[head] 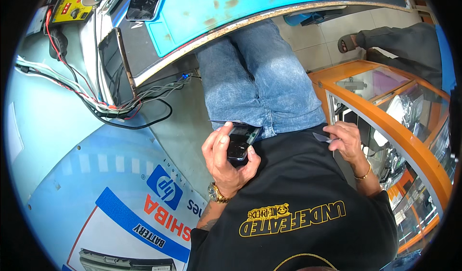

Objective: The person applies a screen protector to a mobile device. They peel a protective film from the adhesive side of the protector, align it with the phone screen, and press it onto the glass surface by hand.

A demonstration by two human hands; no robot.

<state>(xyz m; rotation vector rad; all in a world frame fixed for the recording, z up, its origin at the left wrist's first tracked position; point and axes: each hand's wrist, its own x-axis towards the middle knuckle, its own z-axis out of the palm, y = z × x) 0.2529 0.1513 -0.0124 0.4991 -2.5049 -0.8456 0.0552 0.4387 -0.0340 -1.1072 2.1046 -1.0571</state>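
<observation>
My left hand (pixel 225 159) grips a small opened smartphone (pixel 240 144) above my lap, fingers on one side and thumb on the other. Along the phone's far edge a thin dark panel (pixel 227 121) stands away from the body; whether it is still attached, I cannot tell. Part of the phone is covered by my fingers. Off to the right, apart from the phone, my right hand (pixel 344 141) pinches a thin, translucent, bluish pick-like piece (pixel 321 138) between thumb and fingers.
Ahead is a workbench with a blue silicone mat (pixel 202 15). A smartphone (pixel 117 67) leans by its left corner near bundled cables (pixel 104 105). A yellow-faced power supply (pixel 72 9) stands at far left. An orange-framed glass display case (pixel 382 105) flanks my right; beyond it shows a person's leg (pixel 400 42).
</observation>
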